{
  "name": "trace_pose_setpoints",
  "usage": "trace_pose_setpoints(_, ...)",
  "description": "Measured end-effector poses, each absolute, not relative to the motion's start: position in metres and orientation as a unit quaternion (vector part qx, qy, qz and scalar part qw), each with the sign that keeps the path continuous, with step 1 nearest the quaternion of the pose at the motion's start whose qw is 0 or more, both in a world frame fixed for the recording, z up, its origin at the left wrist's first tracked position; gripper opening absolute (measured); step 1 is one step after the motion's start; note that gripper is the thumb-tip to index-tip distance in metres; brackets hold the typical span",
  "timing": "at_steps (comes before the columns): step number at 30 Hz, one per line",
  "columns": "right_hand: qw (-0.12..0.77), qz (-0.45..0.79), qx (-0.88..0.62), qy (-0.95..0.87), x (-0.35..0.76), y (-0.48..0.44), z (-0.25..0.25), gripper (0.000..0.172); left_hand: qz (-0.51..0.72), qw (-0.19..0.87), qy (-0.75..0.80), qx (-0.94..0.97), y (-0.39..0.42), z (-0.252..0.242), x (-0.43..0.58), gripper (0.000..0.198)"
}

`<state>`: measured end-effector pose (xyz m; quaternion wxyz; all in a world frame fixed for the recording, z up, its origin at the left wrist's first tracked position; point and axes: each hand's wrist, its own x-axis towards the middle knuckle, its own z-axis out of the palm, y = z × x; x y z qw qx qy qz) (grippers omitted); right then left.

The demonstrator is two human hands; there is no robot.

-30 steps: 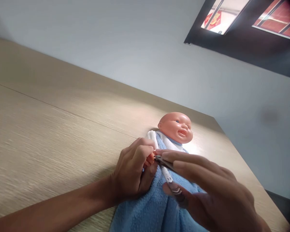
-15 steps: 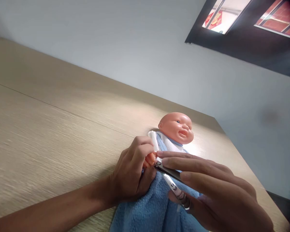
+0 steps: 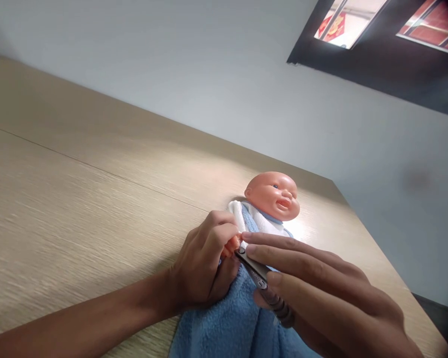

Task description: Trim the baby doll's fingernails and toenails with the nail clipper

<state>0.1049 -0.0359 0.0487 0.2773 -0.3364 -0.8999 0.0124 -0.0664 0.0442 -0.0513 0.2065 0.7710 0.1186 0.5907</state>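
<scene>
Half a second ago the lever (image 3: 254, 265) of my nail clipper (image 3: 261, 284) stood well off its body; now the two lie close together, so I take it I am squeezing. My right hand (image 3: 332, 291) pinches it, long fingers over, thumb beneath, right of lower centre. Its tip sits at the doll's hand (image 3: 231, 245), though I can't tell whether it touches. My left hand (image 3: 205, 263) curls snugly round those little fingers. The doll (image 3: 269, 195) lies on the table (image 3: 97, 209), right of centre.

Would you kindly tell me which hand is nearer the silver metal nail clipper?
Right hand: it grips the clipper; the left hand, beside its tip, holds the pink plastic doll's hand.
</scene>
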Motion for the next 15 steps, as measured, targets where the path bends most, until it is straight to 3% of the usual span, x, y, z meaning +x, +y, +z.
trace_pose_setpoints(3, 0.246, -0.012, -0.358, -0.901, 0.103, -0.040, 0.053, 0.017, 0.591, 0.204, 0.121, 0.771, 0.045, -0.051, -0.066, 0.020)
trace_pose_setpoints(11, 0.179, -0.089, -0.346, -0.917, 0.099, -0.044, 0.057, 0.026, 0.595, 0.232, 0.115, 0.761, 0.040, -0.058, -0.068, 0.018)
trace_pose_setpoints(15, 0.227, -0.102, -0.406, -0.880, 0.109, -0.059, 0.037, 0.027, 0.603, 0.210, 0.126, 0.759, 0.049, -0.048, -0.062, 0.016)
